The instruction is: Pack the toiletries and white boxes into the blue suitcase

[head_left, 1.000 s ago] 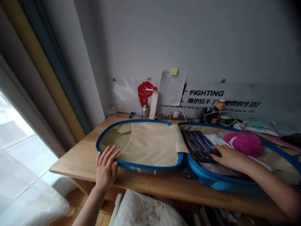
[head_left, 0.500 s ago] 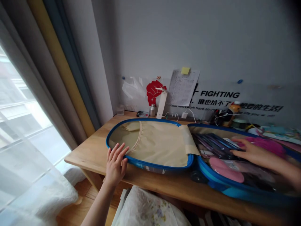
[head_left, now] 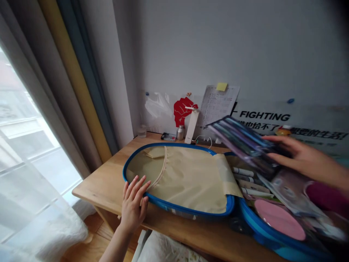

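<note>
"What's on the left?"

"Curtains (head_left: 81, 69), then the wooden table (head_left: 100, 178). Next comes my left hand (head_left: 133, 205), its fingers spread over the near blue rim of the suitcase's left half (head_left: 191, 178). It's gripping nothing."

"And past that?"

"Along the back of the table, a small metal bottle (head_left: 180, 133) stands beside a white upright stand (head_left: 192, 127). Further right is the dark pack of sticks (head_left: 240, 142), raised above the suitcase's right half and tilted, its left end higher."

"Who has it?"

"I do: my right hand (head_left: 302, 154) is closed on its right end. Motion blurs the details."

"What's under it?"

"Pale markers (head_left: 252, 187) lying in the right half, then a pink oval item (head_left: 280, 218) nearer me, and something magenta (head_left: 327, 198) furthest right."
</note>
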`<state>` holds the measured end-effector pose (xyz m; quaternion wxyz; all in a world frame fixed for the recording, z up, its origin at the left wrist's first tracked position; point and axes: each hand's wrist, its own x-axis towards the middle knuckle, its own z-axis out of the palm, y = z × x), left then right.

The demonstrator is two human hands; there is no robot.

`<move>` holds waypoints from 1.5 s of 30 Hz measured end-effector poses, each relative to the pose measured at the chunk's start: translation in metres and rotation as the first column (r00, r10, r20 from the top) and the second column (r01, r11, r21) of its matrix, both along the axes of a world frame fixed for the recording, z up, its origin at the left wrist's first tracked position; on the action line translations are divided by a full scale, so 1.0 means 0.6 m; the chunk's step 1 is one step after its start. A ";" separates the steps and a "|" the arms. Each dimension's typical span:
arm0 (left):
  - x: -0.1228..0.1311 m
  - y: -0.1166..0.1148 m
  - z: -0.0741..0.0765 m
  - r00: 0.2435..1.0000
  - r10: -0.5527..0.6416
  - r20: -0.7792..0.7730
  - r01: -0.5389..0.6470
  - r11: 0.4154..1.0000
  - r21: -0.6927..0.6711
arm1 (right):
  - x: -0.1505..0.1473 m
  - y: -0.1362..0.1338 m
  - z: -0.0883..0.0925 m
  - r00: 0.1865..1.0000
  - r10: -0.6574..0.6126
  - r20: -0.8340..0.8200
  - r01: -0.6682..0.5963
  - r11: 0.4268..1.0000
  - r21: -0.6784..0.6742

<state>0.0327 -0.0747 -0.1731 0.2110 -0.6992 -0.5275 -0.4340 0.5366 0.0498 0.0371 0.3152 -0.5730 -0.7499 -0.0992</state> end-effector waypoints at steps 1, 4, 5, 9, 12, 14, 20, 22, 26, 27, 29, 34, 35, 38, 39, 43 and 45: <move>0.000 0.000 0.001 1.000 -0.002 -0.005 0.002 1.000 0.004 | -0.053 0.014 0.005 0.985 0.166 0.044 -0.164 0.985 -0.055; 0.001 -0.001 0.004 1.000 -0.009 -0.013 0.009 1.000 0.014 | -0.199 0.056 -0.011 0.886 0.443 0.136 -0.425 0.894 -0.145; 0.001 -0.001 0.005 1.000 -0.011 -0.014 0.011 1.000 0.015 | -0.241 0.069 -0.023 0.852 0.505 0.141 -0.478 0.858 -0.186; 0.001 -0.002 0.006 1.000 -0.014 -0.024 0.015 1.000 0.015 | -0.362 0.109 -0.076 0.707 0.694 0.139 -0.626 0.704 -0.336; 0.002 -0.002 0.006 1.000 -0.007 -0.028 0.008 1.000 0.015 | -0.409 0.130 -0.102 0.644 0.748 0.161 -0.647 0.645 -0.407; 0.002 -0.002 0.007 1.000 -0.006 -0.029 0.007 1.000 0.024 | -0.424 0.143 -0.114 0.631 0.754 0.182 -0.635 0.637 -0.437; 0.003 0.001 0.009 0.999 -0.012 -0.031 0.014 0.998 0.058 | -0.434 0.171 -0.144 0.644 0.706 0.296 -0.518 0.687 -0.510; 0.002 0.002 0.007 1.000 -0.009 -0.030 0.011 0.998 0.059 | -0.436 0.173 -0.153 0.649 0.680 0.341 -0.471 0.711 -0.522; 0.001 0.002 0.003 1.000 -0.008 -0.030 0.009 0.999 0.046 | -0.445 0.164 -0.161 0.661 0.631 0.407 -0.390 0.752 -0.531; 0.001 0.002 0.002 1.000 -0.007 -0.028 0.008 0.999 0.043 | -0.447 0.160 -0.161 0.661 0.623 0.418 -0.375 0.757 -0.536; 0.001 0.002 0.002 1.000 -0.004 -0.027 0.005 0.999 0.037 | -0.451 0.150 -0.161 0.653 0.620 0.434 -0.351 0.756 -0.553; 0.001 0.003 0.005 0.999 -0.008 -0.031 0.010 0.999 0.046 | -0.460 0.123 -0.162 0.622 0.623 0.474 -0.265 0.738 -0.621; 0.001 0.002 0.006 1.000 -0.010 -0.028 0.011 0.999 0.048 | -0.463 0.119 -0.163 0.623 0.617 0.481 -0.236 0.734 -0.637; 0.002 0.002 0.007 1.000 -0.013 -0.025 0.014 0.999 0.047 | -0.470 0.110 -0.163 0.649 0.606 0.460 -0.180 0.709 -0.682; 0.002 0.002 0.008 1.000 -0.014 -0.027 0.015 0.999 0.046 | -0.473 0.108 -0.163 0.657 0.606 0.448 -0.175 0.700 -0.692; 0.003 0.003 0.007 1.000 -0.018 -0.023 0.020 0.998 0.052 | -0.483 0.105 -0.165 0.667 0.602 0.439 -0.162 0.692 -0.703; 0.003 0.003 0.006 1.000 -0.018 -0.018 0.019 0.999 0.050 | -0.485 0.106 -0.165 0.664 0.600 0.446 -0.151 0.691 -0.707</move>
